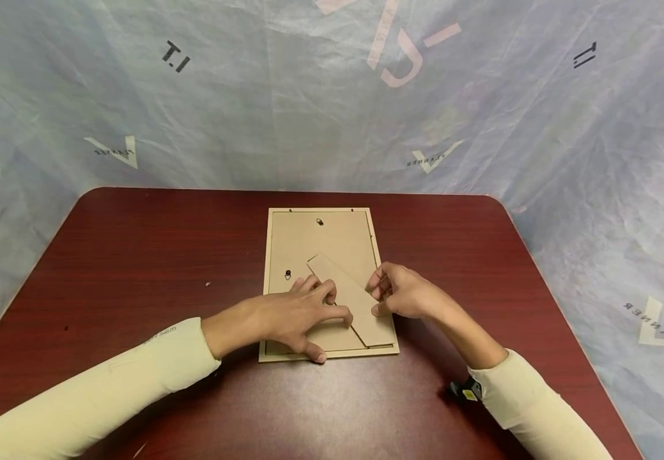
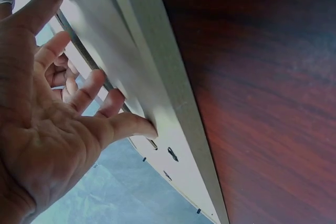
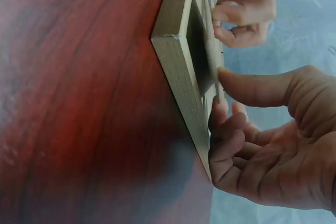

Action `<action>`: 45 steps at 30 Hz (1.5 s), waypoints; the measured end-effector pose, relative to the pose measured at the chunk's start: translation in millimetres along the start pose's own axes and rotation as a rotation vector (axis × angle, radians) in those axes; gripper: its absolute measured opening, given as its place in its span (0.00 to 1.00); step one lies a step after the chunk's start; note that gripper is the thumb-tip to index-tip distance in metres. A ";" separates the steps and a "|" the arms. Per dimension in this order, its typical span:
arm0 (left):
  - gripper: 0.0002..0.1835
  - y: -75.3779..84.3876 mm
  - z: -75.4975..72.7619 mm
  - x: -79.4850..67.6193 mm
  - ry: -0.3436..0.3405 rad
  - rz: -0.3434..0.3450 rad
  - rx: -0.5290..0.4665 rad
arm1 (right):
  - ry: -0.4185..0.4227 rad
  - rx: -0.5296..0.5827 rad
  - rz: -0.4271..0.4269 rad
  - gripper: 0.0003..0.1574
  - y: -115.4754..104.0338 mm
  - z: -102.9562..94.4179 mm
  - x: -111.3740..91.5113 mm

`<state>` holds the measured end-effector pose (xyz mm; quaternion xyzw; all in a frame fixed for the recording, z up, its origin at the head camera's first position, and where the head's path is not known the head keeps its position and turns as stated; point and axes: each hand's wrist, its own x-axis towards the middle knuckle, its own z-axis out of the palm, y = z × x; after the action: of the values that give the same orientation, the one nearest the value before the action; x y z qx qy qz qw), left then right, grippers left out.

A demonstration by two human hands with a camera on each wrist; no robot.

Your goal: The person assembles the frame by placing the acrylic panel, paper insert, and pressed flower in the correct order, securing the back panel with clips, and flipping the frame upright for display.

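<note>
A pale, rectangular frame (image 1: 340, 239) lies back up near the far edge of the bench (image 1: 165, 249), glossy red grain stretching either side to rounded corners. The left hand (image 1: 303, 316) spreads its fingers against the angular stand (image 1: 349, 287); the right hand (image 1: 403, 291) pinches the stand's edge. Mirrored "PLANNER" marks the crinkled grey sheet (image 1: 222, 83).

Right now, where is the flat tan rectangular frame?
In the head view, the frame lies near the middle on the dark red table, the left hand over its lower left, the right hand at its right edge.
</note>
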<state>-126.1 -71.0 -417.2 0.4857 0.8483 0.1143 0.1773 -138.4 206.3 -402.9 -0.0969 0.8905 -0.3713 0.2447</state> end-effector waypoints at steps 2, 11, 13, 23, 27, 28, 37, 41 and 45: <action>0.37 -0.2 -0.5 0.6 0.004 -0.006 -0.008 | 0.008 -0.049 -0.021 0.24 0.2 1.1 -1.0; 0.47 1.9 -4.2 1.4 -0.048 -0.013 0.015 | 0.090 -0.188 -0.151 0.10 7.1 -11.7 -11.7; 0.46 2.1 -4.3 1.1 -0.059 -0.020 0.005 | 0.120 -0.247 -0.171 0.08 10.4 -17.3 -14.7; 0.45 1.8 -3.6 -2.7 -0.072 -0.051 -0.065 | 0.027 -0.294 -0.254 0.08 26.6 -20.4 -20.4; 0.44 1.8 -3.3 -1.7 -0.077 -0.058 -0.083 | 0.010 -0.287 -0.283 0.09 30.7 -19.4 -19.9; 0.44 1.7 -3.2 -1.5 -0.079 -0.061 -0.086 | 0.009 -0.287 -0.285 0.09 31.1 -19.5 -19.6; 0.44 5.6 -6.4 1.3 -0.118 -0.091 -0.086 | 0.043 -0.292 -0.239 0.11 25.9 -19.3 -14.9; 0.44 7.5 -8.6 3.3 -0.127 -0.104 -0.087 | 0.042 -0.310 -0.104 0.29 14.4 -6.1 -14.6; 0.45 8.4 -9.6 4.6 -0.127 -0.106 -0.079 | 0.028 -0.406 -0.004 0.40 4.1 10.2 -15.9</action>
<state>-125.6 -63.0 -406.2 0.4390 0.8548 0.1070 0.2552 -119.5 208.5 -406.2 -0.1410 0.9501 -0.1861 0.2070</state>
